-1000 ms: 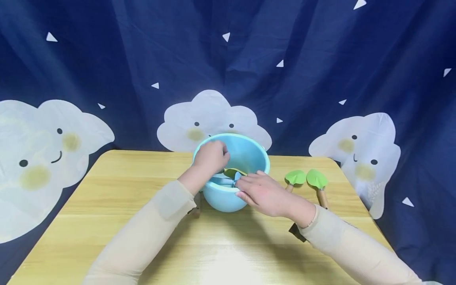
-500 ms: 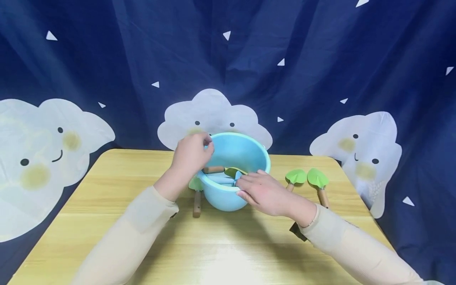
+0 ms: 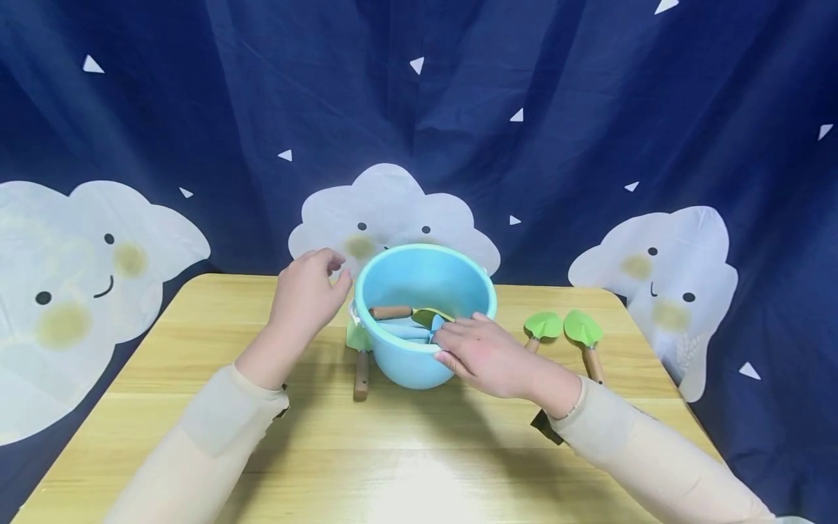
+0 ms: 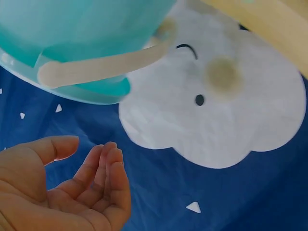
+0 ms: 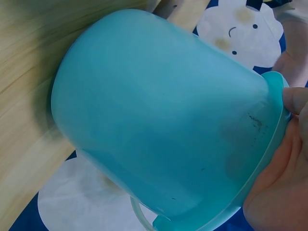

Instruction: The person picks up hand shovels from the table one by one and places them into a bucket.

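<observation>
- The blue bucket (image 3: 412, 367) stands upright mid-table, toward the far edge of the table (image 3: 406, 429).
- The right hand (image 3: 484, 356) grips its near-right rim, thumb outside, other fingers over the inside; whether they touch the blue tool (image 3: 407, 332) within is hard to tell.
- The left hand (image 3: 304, 291) is half open, fingers loosely bent, holding nothing, left of the bucket.
- A wooden-handled shovel (image 3: 390, 312) lies inside.
- Two green shovels (image 3: 583, 329) lie near the far right corner.
</observation>
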Demonstrator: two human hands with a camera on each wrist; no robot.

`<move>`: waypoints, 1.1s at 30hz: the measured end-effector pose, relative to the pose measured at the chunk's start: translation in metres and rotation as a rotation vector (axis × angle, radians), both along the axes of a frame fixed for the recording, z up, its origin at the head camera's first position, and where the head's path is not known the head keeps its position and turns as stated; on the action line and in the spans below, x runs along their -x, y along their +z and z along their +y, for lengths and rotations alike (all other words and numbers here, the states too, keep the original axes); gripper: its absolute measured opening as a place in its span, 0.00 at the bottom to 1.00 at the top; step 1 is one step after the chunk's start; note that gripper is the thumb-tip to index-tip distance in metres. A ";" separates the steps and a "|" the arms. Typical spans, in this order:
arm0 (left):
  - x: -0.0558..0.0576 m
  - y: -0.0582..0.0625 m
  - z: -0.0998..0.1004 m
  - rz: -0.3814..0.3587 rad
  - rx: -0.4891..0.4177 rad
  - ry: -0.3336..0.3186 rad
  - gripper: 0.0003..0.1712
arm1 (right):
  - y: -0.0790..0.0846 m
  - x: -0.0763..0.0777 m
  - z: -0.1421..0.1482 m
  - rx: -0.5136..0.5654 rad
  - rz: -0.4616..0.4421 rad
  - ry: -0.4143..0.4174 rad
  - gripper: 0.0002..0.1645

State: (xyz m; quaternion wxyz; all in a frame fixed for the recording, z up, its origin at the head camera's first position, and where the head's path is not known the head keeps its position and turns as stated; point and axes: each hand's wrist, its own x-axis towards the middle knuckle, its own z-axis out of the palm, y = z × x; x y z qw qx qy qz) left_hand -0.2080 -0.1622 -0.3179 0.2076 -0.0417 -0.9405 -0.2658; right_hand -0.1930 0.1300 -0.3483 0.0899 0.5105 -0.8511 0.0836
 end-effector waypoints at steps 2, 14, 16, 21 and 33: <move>-0.001 -0.005 -0.004 -0.015 0.000 0.010 0.18 | -0.001 0.000 0.001 0.003 0.004 -0.002 0.12; -0.008 -0.044 -0.009 -0.112 0.035 0.016 0.18 | -0.001 0.001 0.000 -0.011 0.002 -0.005 0.13; -0.008 -0.051 -0.008 -0.130 0.039 0.014 0.19 | -0.001 0.001 0.000 -0.011 0.003 -0.005 0.13; -0.009 -0.068 -0.006 -0.193 0.059 0.012 0.21 | -0.001 0.000 0.001 -0.017 -0.008 -0.012 0.13; -0.014 -0.105 0.008 -0.341 0.107 -0.006 0.11 | -0.001 0.000 0.001 -0.025 0.000 -0.016 0.13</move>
